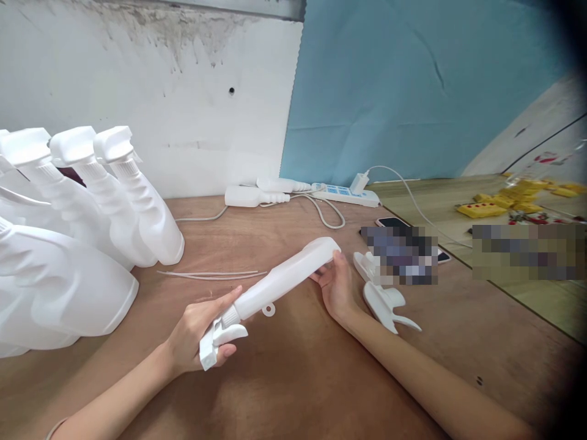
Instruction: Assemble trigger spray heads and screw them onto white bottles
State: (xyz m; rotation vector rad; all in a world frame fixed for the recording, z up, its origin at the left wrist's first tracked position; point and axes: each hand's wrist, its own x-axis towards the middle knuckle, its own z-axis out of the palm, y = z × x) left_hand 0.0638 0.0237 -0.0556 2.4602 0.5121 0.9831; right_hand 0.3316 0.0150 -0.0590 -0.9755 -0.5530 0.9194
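Observation:
A white spray bottle (288, 275) lies tilted across my two hands, its trigger head low at the left and its base raised at the right. Around the trigger head and neck my left hand (195, 333) is closed, with the white trigger lever showing in front of the fingers. At the other end my right hand (337, 284) grips the base, thumb on its edge and fingers partly hidden behind it. Just below the bottle's neck a small white ring washer (268, 310) rests on the table. Thin white tubes (211, 275) lie behind the left hand.
Several white spray bottles (151, 214) stand at the left. Loose white trigger heads (385, 302) lie right of my right hand, beside a phone (389, 223). A power strip (348, 194) with cables runs along the wall. Yellow pieces (481, 209) lie at the far right.

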